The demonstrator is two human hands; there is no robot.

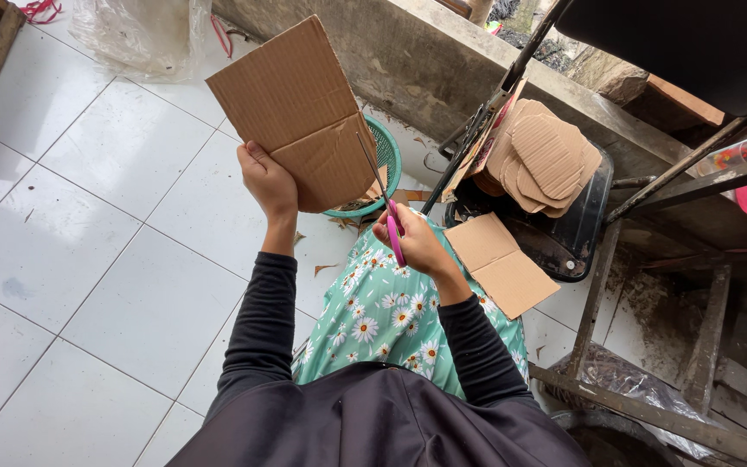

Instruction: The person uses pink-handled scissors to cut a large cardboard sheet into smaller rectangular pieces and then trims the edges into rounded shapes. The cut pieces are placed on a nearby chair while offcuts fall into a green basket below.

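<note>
Scissors (380, 195) with pink handles sit in my right hand (415, 245), fingers curled through and around the loops, so that hand is closed on the tool. The thin blades point up and away from me and are parted a little, their edges running along the lower right corner of the cardboard sheet (297, 111). From this angle I judge the blades are biting into that corner, though I cannot tell how deep.

My left hand (267, 183) pinches the sheet at its lower left edge, thumb on the near face and fingers hidden behind. It holds the sheet up in the air and tilted, well clear of my lap, which I take to be so the blades can pass freely on both sides of the board. A crease crosses the sheet from edge to edge.

Below the hands lies my lap in green daisy-print cloth (391, 316). Just past the sheet a green basket (386, 156) stands on the white tiled floor (88, 259), half hidden by the cardboard. To the right a stack of cut cardboard shapes (546, 164) rests on a dark tray (577, 246), and a flat cardboard piece (499, 264) lies against it. Small brown scraps dot the tiles near the basket.
</note>
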